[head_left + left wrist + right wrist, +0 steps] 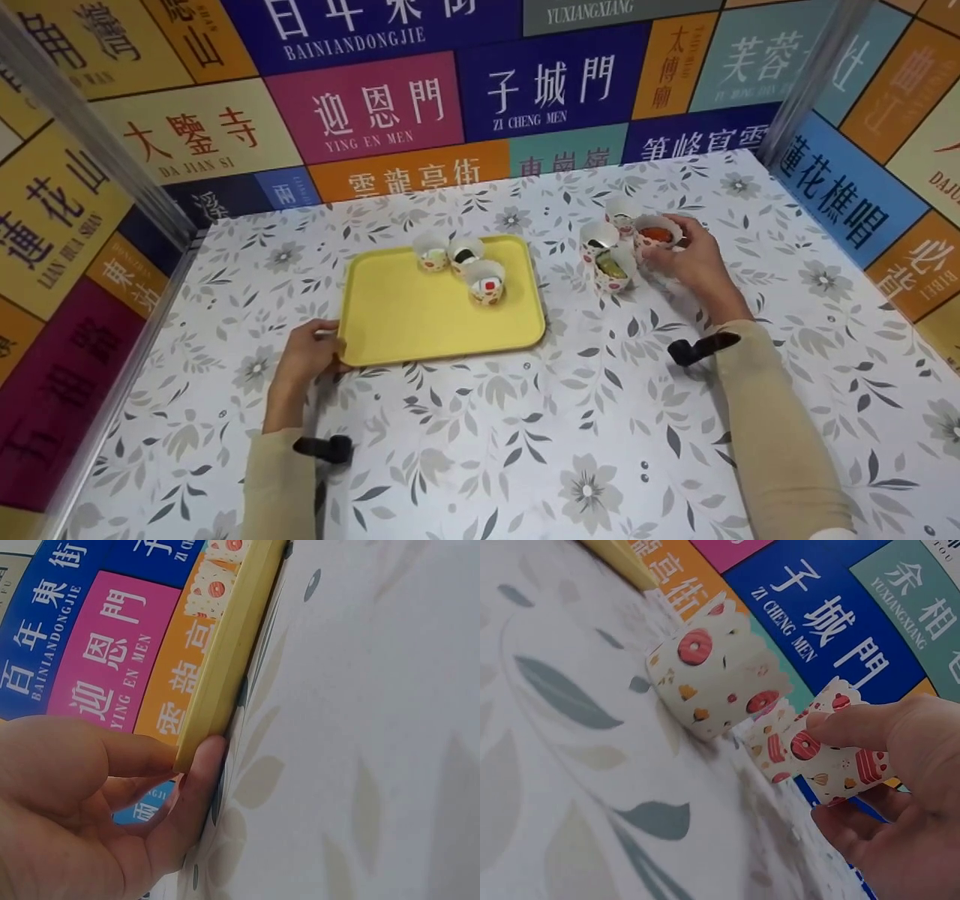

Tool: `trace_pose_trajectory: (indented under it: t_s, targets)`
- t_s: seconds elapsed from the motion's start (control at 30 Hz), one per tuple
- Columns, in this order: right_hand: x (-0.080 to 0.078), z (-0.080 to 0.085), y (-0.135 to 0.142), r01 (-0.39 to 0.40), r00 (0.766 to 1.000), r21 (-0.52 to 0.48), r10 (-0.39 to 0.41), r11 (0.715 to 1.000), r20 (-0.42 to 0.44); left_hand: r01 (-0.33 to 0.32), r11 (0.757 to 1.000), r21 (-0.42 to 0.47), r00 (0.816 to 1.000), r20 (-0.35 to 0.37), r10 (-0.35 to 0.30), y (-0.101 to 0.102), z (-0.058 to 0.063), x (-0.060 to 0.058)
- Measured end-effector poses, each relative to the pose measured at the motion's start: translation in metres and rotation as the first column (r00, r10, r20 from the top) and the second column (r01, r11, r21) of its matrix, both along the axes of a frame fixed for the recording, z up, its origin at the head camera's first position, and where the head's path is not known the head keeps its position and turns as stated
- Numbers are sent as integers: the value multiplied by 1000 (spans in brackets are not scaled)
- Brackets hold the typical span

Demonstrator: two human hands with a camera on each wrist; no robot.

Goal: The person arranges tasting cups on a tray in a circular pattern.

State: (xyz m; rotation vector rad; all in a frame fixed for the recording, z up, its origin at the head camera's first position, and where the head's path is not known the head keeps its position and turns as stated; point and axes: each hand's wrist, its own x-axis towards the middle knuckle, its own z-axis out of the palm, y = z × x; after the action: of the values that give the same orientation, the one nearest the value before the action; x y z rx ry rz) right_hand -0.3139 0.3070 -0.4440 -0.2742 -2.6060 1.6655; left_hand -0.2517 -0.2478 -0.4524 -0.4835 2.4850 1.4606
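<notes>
My left hand (305,354) pinches the near left corner of the yellow tray (405,319); three paper cups (486,292) stand toward its far right. Further right, three more cups (613,282) (similarly printed) cluster beside the red-filled cup (652,238) my right hand (696,262) grips, perhaps slightly raised.

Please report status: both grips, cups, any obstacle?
Left grip pinching yellow tray. Right grip holding red-filled cup. Three cups on tray. Three more cups between, possible obstacle.
</notes>
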Motion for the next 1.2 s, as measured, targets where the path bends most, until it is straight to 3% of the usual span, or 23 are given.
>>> trace_pose_trajectory:
  t_s: [0.17,0.67,0.93,1.2]
  targets:
    - [1,9,-5,11,999,7,-10,1000,-35,4,1000,0,1000,-28,-4,0,-1,1]
    - [6,34,-30,-34,992,58,40,998,-115,-3,1000,7,1000,-3,3,1,0,-1]
    - [9,33,-51,-103,988,46,107,994,-115,15,999,-33,1000,-10,-15,2,0,-2]
    - [13,34,-66,-167,975,81,177,983,-134,-11,1000,13,1000,-16,12,1,-1,-2]
